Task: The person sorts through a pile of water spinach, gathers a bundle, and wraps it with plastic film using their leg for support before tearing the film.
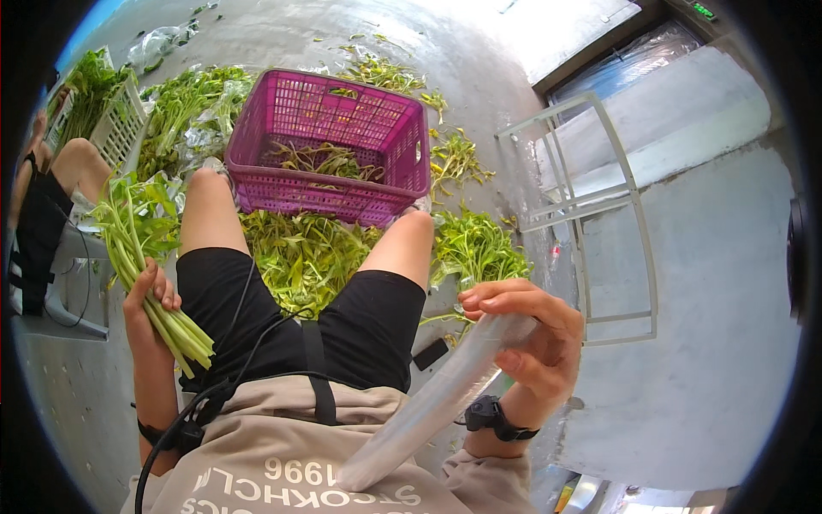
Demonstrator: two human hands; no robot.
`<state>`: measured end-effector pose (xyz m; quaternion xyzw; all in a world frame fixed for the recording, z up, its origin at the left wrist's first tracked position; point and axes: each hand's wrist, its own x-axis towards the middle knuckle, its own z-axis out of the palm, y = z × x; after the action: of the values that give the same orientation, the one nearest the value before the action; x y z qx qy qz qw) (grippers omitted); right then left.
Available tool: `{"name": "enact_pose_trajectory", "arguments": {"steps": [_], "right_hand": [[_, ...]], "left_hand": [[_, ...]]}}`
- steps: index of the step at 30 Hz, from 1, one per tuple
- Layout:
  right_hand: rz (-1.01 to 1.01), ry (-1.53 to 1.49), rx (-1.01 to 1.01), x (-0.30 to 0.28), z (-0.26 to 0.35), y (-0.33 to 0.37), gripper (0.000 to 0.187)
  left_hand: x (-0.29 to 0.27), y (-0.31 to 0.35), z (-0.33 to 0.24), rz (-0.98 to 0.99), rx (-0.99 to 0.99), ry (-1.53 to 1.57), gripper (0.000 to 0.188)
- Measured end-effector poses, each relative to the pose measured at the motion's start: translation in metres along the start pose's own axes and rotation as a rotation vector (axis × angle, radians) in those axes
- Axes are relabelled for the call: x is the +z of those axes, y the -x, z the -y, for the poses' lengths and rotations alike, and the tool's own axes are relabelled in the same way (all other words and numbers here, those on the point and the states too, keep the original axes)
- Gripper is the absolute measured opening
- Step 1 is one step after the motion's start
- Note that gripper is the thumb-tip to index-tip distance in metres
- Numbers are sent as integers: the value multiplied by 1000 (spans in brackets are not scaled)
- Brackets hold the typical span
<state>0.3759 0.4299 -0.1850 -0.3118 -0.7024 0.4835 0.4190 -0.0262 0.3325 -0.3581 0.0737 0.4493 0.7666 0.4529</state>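
My left hand [152, 301] is closed around a bunch of leafy greens [128, 244], out to the left of my thigh. The pale cut stem ends point down toward my lap, and the leaves stand at the upper end. At the right, my right hand [535, 330] is raised with its fingers curled around the upper end of a clear plastic bag [437, 403]. The long, narrow bag slants down across the front of my sweatshirt and looks flat. Bag and bunch are well apart.
Between my knees stands a purple plastic crate [330, 193] with some wilted greens [330, 161] in it. Loose leaves [295, 257] cover the floor below it, with more greens [479, 247] at the right. Another person's leg [81, 167] and a pale crate [120, 128] are at left; a metal frame [646, 257] stands right.
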Motion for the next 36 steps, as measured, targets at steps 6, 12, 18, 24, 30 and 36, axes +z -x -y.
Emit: {"name": "enact_pose_trajectory", "arguments": {"steps": [6,12,18,24,30,36], "right_hand": [[53,-49,-76,-12,0,5,40],[72,26,-177,-8,0,5,20],[-76,109,-73,6,10,7,20],[-353,-67,-28,28,19,6,37],[29,139,-163,2,14,4,37],[-56,29,-173,4,18,10,56]], "left_hand": [[1,5,1,1,6,2,23],[8,9,4,1,42,-35,21],[8,8,4,-10,37,-26,26],[12,8,4,-46,28,-45,27],[9,8,9,-55,39,-49,30],[-3,4,11,-9,17,-65,35]]}}
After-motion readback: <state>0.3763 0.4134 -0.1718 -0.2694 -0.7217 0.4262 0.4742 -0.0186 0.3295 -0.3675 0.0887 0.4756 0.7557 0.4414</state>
